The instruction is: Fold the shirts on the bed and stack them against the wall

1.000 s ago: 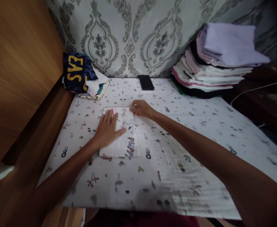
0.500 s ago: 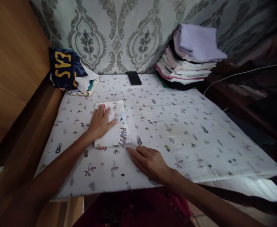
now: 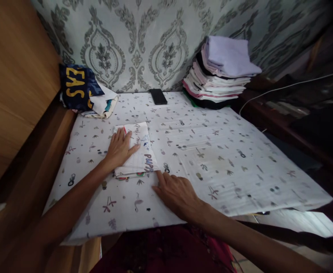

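A folded white cloth [image 3: 140, 151] with blue and purple lettering lies on the patterned sheet [image 3: 189, 167]. My left hand [image 3: 121, 149] rests flat on its left half, fingers spread. Beside the cloth's lower right corner is my right hand [image 3: 176, 191]; its index fingertip touches that corner, and the thumb is held apart on the sheet. Red and green bits show between the layers along the cloth's near edge.
At the back right stands a tall stack of folded clothes [image 3: 217, 81], lavender on top. A black phone [image 3: 158, 96] lies by the patterned wall. Dark blue and white clothes [image 3: 81, 89] are piled at the back left, beside a wooden panel [image 3: 15, 76].
My right index finger has moved up to the cloth's near right corner, which has shifted slightly away from me. More of the lower layers shows there. The view has shifted a little.
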A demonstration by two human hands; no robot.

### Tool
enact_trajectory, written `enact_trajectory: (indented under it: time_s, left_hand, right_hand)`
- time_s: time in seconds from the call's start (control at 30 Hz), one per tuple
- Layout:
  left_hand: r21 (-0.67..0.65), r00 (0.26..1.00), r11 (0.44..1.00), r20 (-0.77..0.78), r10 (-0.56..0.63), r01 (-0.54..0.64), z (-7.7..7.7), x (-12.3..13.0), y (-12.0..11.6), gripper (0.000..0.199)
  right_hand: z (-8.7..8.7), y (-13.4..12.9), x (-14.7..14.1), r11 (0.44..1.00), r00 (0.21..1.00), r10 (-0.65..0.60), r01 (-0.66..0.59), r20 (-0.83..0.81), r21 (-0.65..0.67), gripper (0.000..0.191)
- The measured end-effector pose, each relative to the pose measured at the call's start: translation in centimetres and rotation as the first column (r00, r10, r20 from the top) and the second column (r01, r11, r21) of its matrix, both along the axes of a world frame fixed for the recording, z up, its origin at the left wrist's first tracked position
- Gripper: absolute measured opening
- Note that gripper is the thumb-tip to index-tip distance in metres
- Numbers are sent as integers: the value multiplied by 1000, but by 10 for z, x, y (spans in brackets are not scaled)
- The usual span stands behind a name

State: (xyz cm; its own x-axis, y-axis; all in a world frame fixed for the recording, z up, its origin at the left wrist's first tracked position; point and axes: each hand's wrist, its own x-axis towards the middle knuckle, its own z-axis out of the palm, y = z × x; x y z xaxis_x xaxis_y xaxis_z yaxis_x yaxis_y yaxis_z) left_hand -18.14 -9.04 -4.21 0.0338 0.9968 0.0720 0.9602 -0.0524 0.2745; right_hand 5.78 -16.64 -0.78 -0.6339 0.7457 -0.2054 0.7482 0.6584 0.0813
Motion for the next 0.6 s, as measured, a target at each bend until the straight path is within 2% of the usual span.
enact_trajectory:
  time_s: [0.2,0.27,0.33,0.4,0.47,0.53,0.6]
  left_hand:
    - [6,1000,1000,-11,-9,9,1,1,-1,74]
    - [18,1000,1000,-8,-17,17,3,2,-4,73]
    - [48,999,998,-21,-28,29,6,3,-6,69]
    - [85,999,996,-30,-30,32,10,0,-5,64]
    - [119,1000,993,-15,-19,21,17,-6,1,59]
    - [142,1000,990,3,-14,13,26,-13,11,54]
    - [149,998,987,1,-62,61,33,-15,22,51]
  right_hand:
    - [2,-3,13,1000,999,5,-6,-54,-13,27]
    - [4,-1,18,998,988,59,-59,-143,1,23]
    - [5,3,19,990,950,133,-117,-281,75,24]
    - [3,6,11,969,886,225,-162,-406,184,28]
    - [-2,7,-3,942,828,321,-229,-460,244,38]
    - [-8,6,-19,915,798,403,-336,-449,223,44]
    - [-13,3,-30,893,790,447,-417,-420,168,45]
